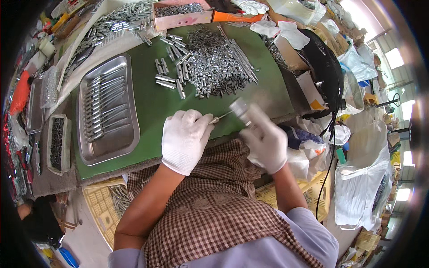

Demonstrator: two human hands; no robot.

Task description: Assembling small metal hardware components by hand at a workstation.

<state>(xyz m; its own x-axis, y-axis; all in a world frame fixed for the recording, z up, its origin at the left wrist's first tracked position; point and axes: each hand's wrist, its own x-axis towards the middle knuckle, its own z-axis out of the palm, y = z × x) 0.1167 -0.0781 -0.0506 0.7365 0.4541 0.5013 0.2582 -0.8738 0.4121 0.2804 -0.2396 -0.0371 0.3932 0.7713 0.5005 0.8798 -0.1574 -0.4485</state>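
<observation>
On the left of the green bench (pixel 147 111) lies a steel tray (pixel 107 109) with a row of finished rods, and further right the loose pile of small metal parts (pixel 214 64) sits well apart from the hands, near the far edge. The left hand (pixel 184 139), in a white glove, is curled palm-down just over the near edge of the bench, its grip narrow and pinched on a thin rod (pixel 222 117) that points right and slightly up. The right hand (pixel 264 139), also gloved, is raised a little above the bench edge, fingers wrapped round a short metal sleeve (pixel 240 107) whose open end faces the rod tip; this hand is blurred, so it probably is in motion, and how tight the hold is cannot be told exactly. To do the joining well, the rod should be kept level and steady by the left hand while the sleeve is brought straight along its line, not at an angle, so the tip enters cleanly. Both forearms come up from the lower edge, elbows bent, wrists close together over a checked cloth (pixel 214 210) on the lap
</observation>
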